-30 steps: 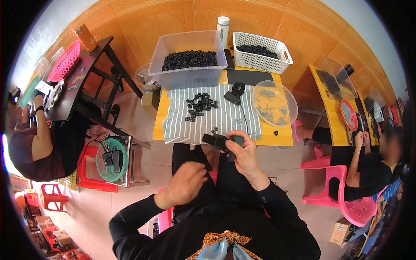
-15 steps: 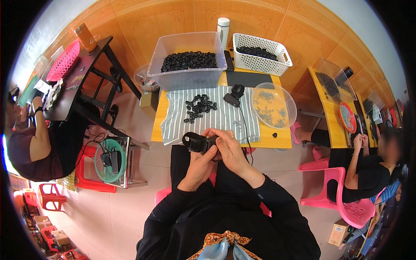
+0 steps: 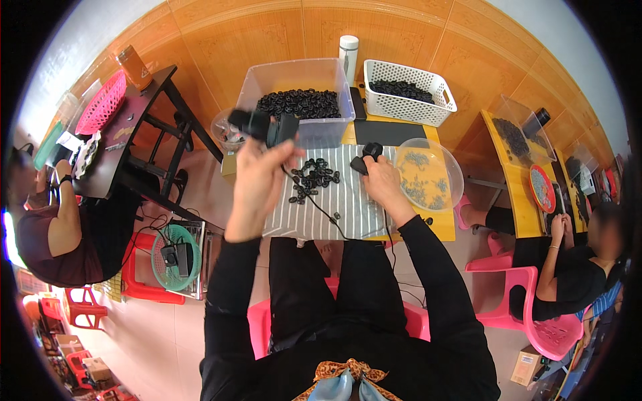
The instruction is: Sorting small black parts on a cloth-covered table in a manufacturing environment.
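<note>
My left hand [image 3: 257, 180] is raised over the left side of the table, closed on a black corded device [image 3: 286, 129], slightly blurred, with a dark band-like part at its left end. A cable hangs from it across the cloth. Farther right, my right hand [image 3: 381, 184] grips a second black corded device [image 3: 371, 152] resting on the grey-and-white striped cloth [image 3: 301, 220]; the fingers hide part of it. Between the hands lies a loose pile of small black oval pieces [image 3: 314, 175] on that cloth. A couple of small grey bits [image 3: 336, 216] lie near the cable.
Behind the cloth stand a clear bin [image 3: 321, 130] of black pieces, a white basket [image 3: 408, 109] and a white bottle [image 3: 348, 57]. A round clear tray [image 3: 455, 174] with small grey parts is at right. People sit at tables [image 3: 498, 144] on both sides.
My hands have parted from the device they held together over my lap. The left has lifted it up and left; the right has reached forward onto the second device. The view has shifted slightly.
</note>
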Motion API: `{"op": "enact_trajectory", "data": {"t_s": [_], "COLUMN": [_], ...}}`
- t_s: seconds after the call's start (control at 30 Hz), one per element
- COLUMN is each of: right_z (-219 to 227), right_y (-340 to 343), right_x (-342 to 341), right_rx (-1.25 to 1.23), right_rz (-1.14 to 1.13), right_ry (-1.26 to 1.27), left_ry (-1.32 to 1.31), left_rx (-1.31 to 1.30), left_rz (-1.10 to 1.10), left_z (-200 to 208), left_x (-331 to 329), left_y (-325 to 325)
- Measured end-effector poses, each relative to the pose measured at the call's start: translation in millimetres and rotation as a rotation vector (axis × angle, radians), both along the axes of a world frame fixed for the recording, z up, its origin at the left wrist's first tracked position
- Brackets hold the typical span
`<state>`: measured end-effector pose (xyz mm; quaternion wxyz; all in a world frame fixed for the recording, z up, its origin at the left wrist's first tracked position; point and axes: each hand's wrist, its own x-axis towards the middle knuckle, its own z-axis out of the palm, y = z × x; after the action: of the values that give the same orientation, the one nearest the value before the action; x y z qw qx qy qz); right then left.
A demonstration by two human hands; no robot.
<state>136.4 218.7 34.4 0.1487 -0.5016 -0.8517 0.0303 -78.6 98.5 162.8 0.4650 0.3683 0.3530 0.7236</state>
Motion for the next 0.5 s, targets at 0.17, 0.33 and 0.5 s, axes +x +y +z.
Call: {"op": "enact_trajectory", "data": {"t_s": [0.17,0.33,0.5], "right_z": [-19,-28,-31], "right_y": [12,15,13], "right_x": [-8,-7,15], "right_rx": [-0.072,-0.036,-0.085], "right_rz": [0.003,0.025,0.145], "right_ry": [0.072,0.153,0.566], "left_ry": [0.205,0.621,1.253], "left_rx": [-0.089,-0.542,-0.76], "left_rz": [0.155,0.313,0.224], "left_z": [9,-21,-47], "left_x": [-48,-77,-86], "left_y": [104,174,199]}}
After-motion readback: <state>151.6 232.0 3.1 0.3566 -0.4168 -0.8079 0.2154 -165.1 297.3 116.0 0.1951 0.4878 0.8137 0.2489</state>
